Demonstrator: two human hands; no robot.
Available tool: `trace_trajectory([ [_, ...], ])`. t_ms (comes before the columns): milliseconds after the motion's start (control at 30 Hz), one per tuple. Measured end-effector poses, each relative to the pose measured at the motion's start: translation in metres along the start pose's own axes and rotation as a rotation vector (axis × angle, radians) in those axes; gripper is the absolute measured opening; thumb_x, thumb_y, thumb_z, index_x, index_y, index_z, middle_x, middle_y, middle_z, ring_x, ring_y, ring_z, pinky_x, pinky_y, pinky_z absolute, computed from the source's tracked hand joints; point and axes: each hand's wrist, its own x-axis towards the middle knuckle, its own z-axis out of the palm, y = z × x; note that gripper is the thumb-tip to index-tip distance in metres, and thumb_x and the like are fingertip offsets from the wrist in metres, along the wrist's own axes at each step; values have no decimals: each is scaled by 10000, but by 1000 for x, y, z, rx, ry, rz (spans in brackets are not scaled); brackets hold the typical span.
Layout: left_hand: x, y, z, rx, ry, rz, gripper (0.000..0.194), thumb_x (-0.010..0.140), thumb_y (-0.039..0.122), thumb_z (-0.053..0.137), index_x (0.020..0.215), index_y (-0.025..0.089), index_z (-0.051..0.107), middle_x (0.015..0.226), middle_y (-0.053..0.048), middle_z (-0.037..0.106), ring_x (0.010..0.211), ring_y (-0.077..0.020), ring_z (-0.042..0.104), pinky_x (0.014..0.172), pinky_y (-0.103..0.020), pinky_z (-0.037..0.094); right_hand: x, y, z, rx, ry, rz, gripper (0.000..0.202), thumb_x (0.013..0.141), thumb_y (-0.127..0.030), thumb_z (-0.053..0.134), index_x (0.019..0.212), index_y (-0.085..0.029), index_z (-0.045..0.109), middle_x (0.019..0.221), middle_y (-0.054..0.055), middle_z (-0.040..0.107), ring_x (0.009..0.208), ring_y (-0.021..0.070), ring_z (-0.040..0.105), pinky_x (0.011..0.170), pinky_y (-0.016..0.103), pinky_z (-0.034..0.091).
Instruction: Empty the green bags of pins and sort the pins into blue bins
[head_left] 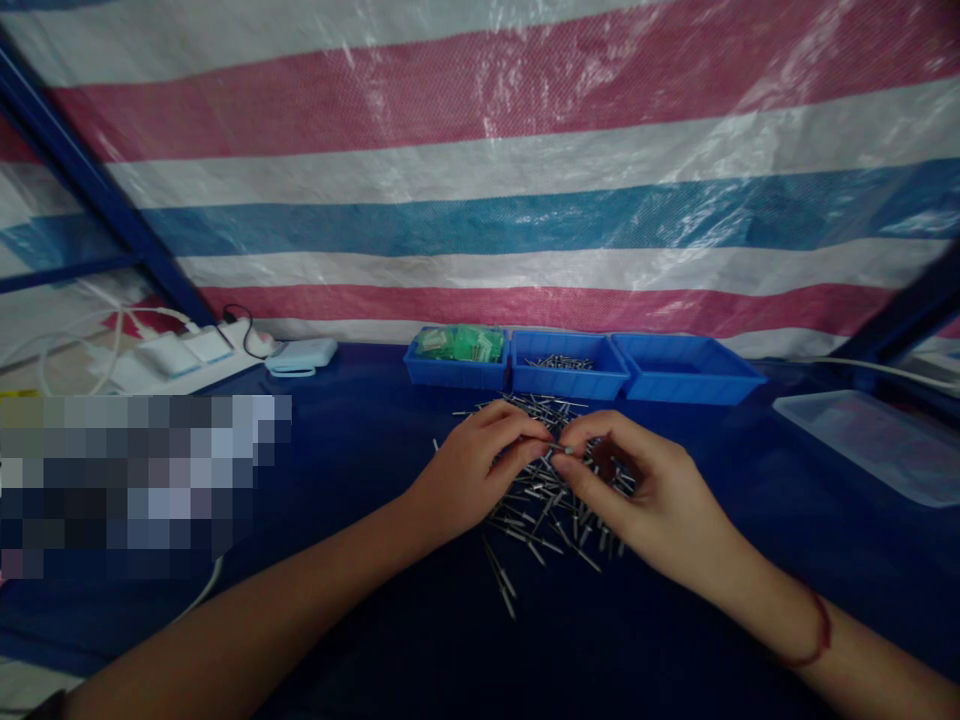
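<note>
A blind rivet (556, 447), thin metal with a thicker end, is held between my two hands above a loose pile of similar rivets (551, 490). My left hand (484, 455) pinches its left end between thumb and fingertips. At the thicker right end, the thumb and index finger of my right hand (637, 480) close on it. Both hands hide part of the pile. Just beyond the pile, a blue bin (570, 384) contains several metal pieces like those on the table.
Left of that bin, another blue bin (456, 375) holds green plastic packets (465, 345); an empty blue bin (694, 388) adjoins on the right. A clear plastic lid (874, 445) lies far right. A power strip (214, 365) with cables and a pale blue device (301, 355) sit at left.
</note>
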Motion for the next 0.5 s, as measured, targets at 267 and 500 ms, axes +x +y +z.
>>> trace_trajectory([
  [267,1,-10,-3,113,87,-110,272,960,252,352,1178,166,491,1027,-63,599,964,-167,556,883,-349,432,38,19,-21,-472,184,-220,162,884,-275,480,748,-211,540,781,62,619,776,203,577,749,357,428],
  [500,5,-23,-16,329,-8,-118,299,957,276,338,990,181,619,977,-44,639,957,-184,552,872,-371,416,84,78,-20,-656,306,51,300,846,-408,485,728,-163,614,772,123,630,844,301,568,779,475,400],
])
